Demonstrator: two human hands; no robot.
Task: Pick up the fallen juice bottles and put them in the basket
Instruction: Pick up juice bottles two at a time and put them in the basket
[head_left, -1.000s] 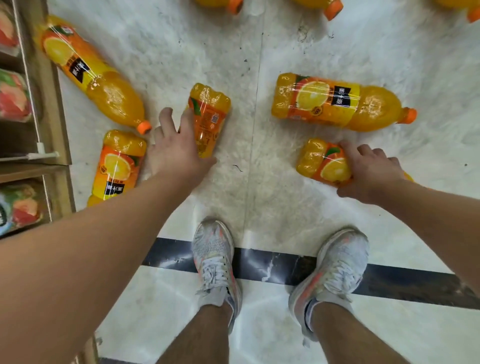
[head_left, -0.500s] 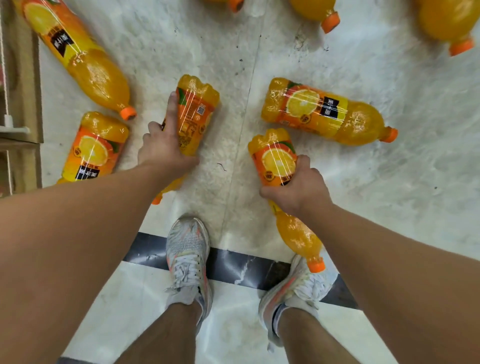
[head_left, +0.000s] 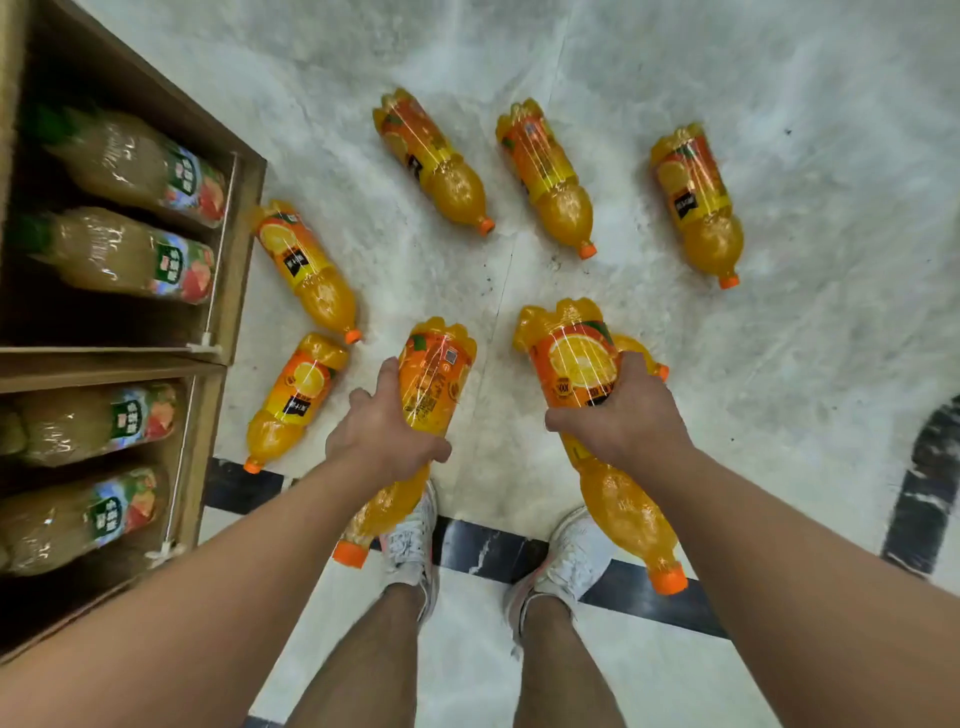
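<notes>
My left hand (head_left: 382, 434) grips an orange juice bottle (head_left: 434, 374) round its middle, lifted off the floor with the cap pointing down toward my feet. My right hand (head_left: 626, 415) grips a second orange juice bottle (head_left: 574, 358) the same way, its orange cap low by my right shoe. Several more orange juice bottles lie on the marble floor: two near the shelf (head_left: 304, 270) (head_left: 293, 400), three farther off (head_left: 431, 158) (head_left: 545, 174) (head_left: 696, 197), and one partly hidden behind the right-hand bottle (head_left: 641, 353). No basket is in view.
A wooden shelf unit (head_left: 236, 249) stands at the left, holding paler juice bottles (head_left: 130, 254) lying on their sides. My two white shoes (head_left: 413, 540) stand on a black floor stripe (head_left: 483, 548). Another black stripe (head_left: 930, 483) curves at the right.
Both hands have lifted their bottles higher off the floor. My view has risen and pulled back, so more bottles and the shelf at the left now show.
</notes>
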